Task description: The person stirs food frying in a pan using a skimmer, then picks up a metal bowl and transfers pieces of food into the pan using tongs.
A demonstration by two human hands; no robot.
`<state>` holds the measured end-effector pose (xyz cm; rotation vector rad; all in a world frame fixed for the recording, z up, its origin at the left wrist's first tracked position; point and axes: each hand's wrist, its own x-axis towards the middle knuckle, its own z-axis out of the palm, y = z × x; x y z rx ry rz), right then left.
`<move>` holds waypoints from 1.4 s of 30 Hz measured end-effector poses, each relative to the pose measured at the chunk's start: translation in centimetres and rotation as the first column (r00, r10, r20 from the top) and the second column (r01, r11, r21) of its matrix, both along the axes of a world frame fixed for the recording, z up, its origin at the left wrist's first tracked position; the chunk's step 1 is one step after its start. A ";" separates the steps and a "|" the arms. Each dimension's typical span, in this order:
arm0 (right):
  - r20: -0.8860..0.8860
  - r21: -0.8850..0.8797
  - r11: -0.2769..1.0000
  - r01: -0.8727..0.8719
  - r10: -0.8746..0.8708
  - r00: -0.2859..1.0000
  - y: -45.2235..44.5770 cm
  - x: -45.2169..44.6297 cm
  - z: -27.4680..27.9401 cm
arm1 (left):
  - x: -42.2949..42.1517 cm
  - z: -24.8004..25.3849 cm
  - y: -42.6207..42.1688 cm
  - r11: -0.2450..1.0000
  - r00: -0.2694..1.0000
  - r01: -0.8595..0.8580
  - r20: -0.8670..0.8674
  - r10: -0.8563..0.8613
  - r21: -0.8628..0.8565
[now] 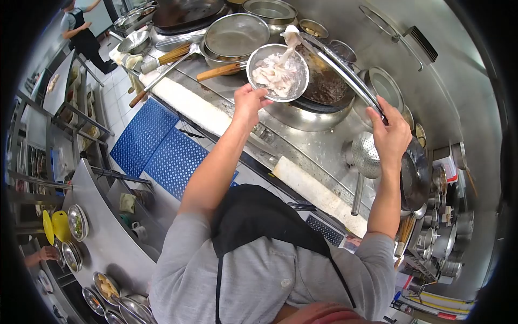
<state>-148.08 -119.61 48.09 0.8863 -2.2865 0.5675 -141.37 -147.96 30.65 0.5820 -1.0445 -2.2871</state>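
My left hand [250, 105] grips the near edge of a round metal bowl [305, 86] at the upper middle of the head view. Pale, wet-looking slices of raw meat or fish [274, 75] lie in the bowl. My right hand [391, 132] is closed around the handle end of long metal tongs [350, 75]. At the tongs' far tip a pale slice [292, 42] hangs down over the bowl's far edge. Behind and beside the bowl sits a dark wok [326, 89] with browned residue inside, partly hidden by the bowl and tongs.
A wire strainer [237, 35] rests on a pot left of the bowl. A perforated ladle [367, 154] lies on the steel stove top. Blue mats [172, 162] cover the floor. Another person [83, 35] stands far left; a different person's hand [47, 254] shows lower left.
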 end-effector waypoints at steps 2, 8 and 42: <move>-0.001 0.003 1.000 -0.002 0.002 1.000 -0.1 0.0 0.0 | 0.4 -0.4 0.0 1.000 1.000 0.002 0.012 -0.002 0.005; -0.115 -0.163 0.984 -0.078 0.059 0.992 -0.2 0.3 0.3 | 1.6 -1.1 -0.2 1.000 0.997 -0.017 0.070 0.016 0.005; 0.310 0.406 0.838 0.364 -0.501 0.808 -3.5 -16.5 -6.8 | 7.4 -3.8 3.3 0.994 0.995 0.008 0.103 -0.019 0.109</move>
